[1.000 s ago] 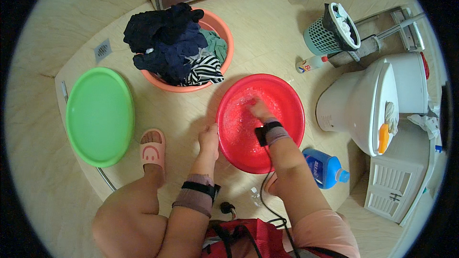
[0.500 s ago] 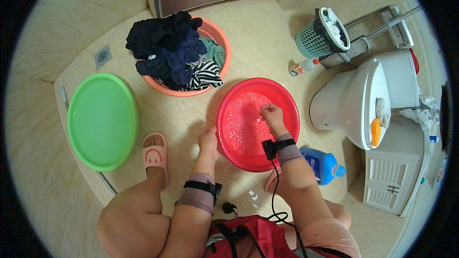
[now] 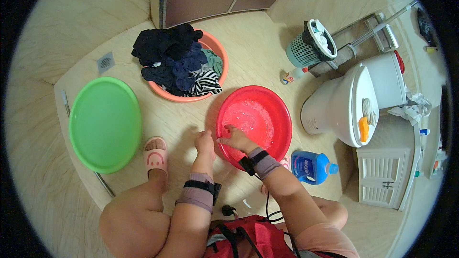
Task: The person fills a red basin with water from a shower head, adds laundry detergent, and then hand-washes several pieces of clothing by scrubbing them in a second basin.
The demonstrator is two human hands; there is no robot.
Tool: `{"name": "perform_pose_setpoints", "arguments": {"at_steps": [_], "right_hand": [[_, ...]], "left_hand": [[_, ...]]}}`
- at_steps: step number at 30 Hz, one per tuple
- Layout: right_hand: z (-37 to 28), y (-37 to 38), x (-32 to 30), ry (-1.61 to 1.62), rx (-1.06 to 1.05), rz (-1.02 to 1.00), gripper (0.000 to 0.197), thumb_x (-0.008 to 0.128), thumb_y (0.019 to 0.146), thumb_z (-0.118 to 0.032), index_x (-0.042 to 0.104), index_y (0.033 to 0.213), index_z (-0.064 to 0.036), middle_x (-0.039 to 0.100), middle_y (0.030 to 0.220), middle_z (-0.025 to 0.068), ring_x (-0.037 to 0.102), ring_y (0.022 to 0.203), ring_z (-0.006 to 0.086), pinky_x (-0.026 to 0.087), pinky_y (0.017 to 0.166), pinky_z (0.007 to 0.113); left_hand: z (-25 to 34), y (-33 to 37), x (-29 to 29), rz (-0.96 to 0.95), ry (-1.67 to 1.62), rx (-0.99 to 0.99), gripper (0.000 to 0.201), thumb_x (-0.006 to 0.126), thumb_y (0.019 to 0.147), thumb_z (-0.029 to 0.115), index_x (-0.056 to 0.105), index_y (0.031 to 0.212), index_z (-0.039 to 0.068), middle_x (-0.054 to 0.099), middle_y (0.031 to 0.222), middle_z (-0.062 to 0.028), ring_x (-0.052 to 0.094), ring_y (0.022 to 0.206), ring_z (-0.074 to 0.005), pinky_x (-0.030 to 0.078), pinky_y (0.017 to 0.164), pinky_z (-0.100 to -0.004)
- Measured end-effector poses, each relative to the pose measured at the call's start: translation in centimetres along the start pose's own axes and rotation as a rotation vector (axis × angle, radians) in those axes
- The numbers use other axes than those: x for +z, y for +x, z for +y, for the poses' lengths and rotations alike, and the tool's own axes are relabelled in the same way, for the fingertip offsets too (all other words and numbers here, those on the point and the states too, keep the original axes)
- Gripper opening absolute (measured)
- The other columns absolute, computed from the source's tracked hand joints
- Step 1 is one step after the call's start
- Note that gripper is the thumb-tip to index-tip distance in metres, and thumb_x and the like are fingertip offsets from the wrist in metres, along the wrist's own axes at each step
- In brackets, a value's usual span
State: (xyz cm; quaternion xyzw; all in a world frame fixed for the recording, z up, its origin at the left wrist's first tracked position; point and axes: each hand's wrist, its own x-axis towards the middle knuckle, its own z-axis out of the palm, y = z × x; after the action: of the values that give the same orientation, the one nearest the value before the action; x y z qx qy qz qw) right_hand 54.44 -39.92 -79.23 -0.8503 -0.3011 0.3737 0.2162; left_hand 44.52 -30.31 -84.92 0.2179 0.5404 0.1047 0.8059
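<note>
In the head view, the red basin, with water in it, stood near the middle of the floor. Of the 2 hands, the right hand was over the basin's left rim, part-spread, fingers apart and nothing visible in its grasp; whether it touched the rim could not be told. The left hand was loosely curled just outside that rim; whether it held anything could not be told. A blue bottle was just right of the basin. Toward the floor's far edge, clothes filled an orange basin; a green basin was by the left edge.
</note>
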Motion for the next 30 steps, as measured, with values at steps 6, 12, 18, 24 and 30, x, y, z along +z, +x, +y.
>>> {"name": "perform_pose_setpoints", "arguments": {"at_steps": [6, 12, 18, 24, 30], "right_hand": [[-3.9, 1.6, 2.2, -0.353, 0.125, 0.029, 0.057, 0.069, 0.075, -0.032, 0.047, 0.112, 0.0056, 0.060, 0.106, 0.0278, 0.060, 0.099, 0.0406, 0.048, 0.083, 0.046], [-0.7, 1.0, 1.0, -0.404, 0.303, 0.098, 0.064, 0.072, 0.069, -0.028, 0.043, 0.117, 0.0004, 0.059, 0.106, 0.0265, 0.060, 0.098, 0.0395, 0.048, 0.082, 0.047], [-0.9, 0.6, -1.7, -0.504, 0.268, 0.090, 0.054, 0.064, 0.074, -0.021, 0.045, 0.119, -0.0003, 0.054, 0.115, 0.0265, 0.054, 0.107, 0.0415, 0.046, 0.088, 0.047], [-6.1, 6.1, -4.8, -0.252, -0.314, 0.514, 0.075, 0.072, 0.071, -0.017, 0.036, 0.134, -0.0013, 0.042, 0.128, 0.0306, 0.045, 0.117, 0.0442, 0.042, 0.097, 0.043], [-10.9, 11.4, -4.1, -0.598, -0.293, 0.302, 0.062, 0.063, 0.074, -0.015, 0.044, 0.133, -0.0149, 0.040, 0.136, 0.0215, 0.045, 0.119, 0.0427, 0.038, 0.101, 0.045]], "left_hand": [[1.1, 0.5, -0.8, -0.006, -0.027, 0.061, 0.018, 0.057, 0.084, 0.014, 0.059, 0.095, 0.000, 0.060, 0.096, -0.0088, 0.054, 0.091, -0.0186, 0.044, 0.082, -0.0338], [3.3, -3.1, 0.5, 0.106, 0.032, 0.024, 0.019, 0.059, 0.084, 0.016, 0.058, 0.096, 0.001, 0.059, 0.094, -0.0077, 0.053, 0.089, -0.0178, 0.043, 0.081, -0.0327], [4.1, -3.0, -0.1, 0.114, 0.060, 0.005, 0.019, 0.059, 0.083, 0.016, 0.058, 0.096, 0.003, 0.058, 0.092, -0.0061, 0.052, 0.086, -0.0175, 0.043, 0.081, -0.0325], [4.5, -2.9, -0.2, 0.107, 0.016, 0.026, 0.020, 0.059, 0.084, 0.016, 0.057, 0.098, 0.003, 0.057, 0.092, -0.0060, 0.051, 0.086, -0.0171, 0.043, 0.082, -0.0326], [3.4, -1.4, -0.7, 0.142, -0.024, 0.028, 0.019, 0.058, 0.085, 0.014, 0.057, 0.100, 0.003, 0.059, 0.097, -0.0063, 0.052, 0.092, -0.0176, 0.042, 0.084, -0.0318]]}}
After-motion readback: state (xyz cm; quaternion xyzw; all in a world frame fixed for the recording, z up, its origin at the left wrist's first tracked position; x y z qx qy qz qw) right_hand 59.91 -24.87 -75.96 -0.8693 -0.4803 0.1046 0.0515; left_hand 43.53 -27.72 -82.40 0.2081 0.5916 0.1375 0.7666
